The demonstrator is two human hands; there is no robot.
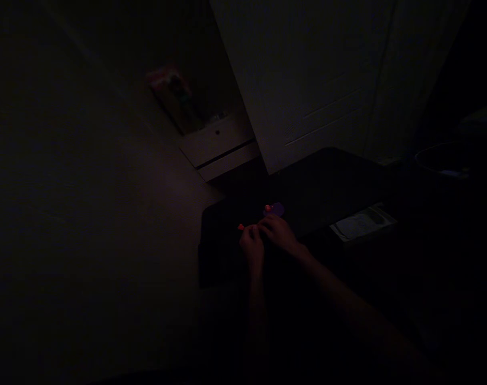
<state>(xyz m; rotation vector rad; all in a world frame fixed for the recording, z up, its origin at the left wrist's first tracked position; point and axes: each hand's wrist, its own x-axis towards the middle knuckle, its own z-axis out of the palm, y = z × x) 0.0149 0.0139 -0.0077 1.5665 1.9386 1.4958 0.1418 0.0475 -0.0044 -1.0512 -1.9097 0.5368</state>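
Observation:
The scene is very dark. My left hand (252, 247) and my right hand (279, 232) are close together over a dark mat (327, 182) on the floor. The fingers of both hands are curled. A small orange-red bit (240, 227) shows at the fingertips of my left hand. A small purple object (276, 209) with a red spot lies just beyond my right hand's fingers; whether the hand touches it I cannot tell.
A white paper or packet (363, 223) lies on the mat to the right. A pale door (319, 80) stands behind. A white low drawer unit (219, 144) and a pinkish box (171, 93) are at the back left. A dark bowl-like shape (443, 160) sits at far right.

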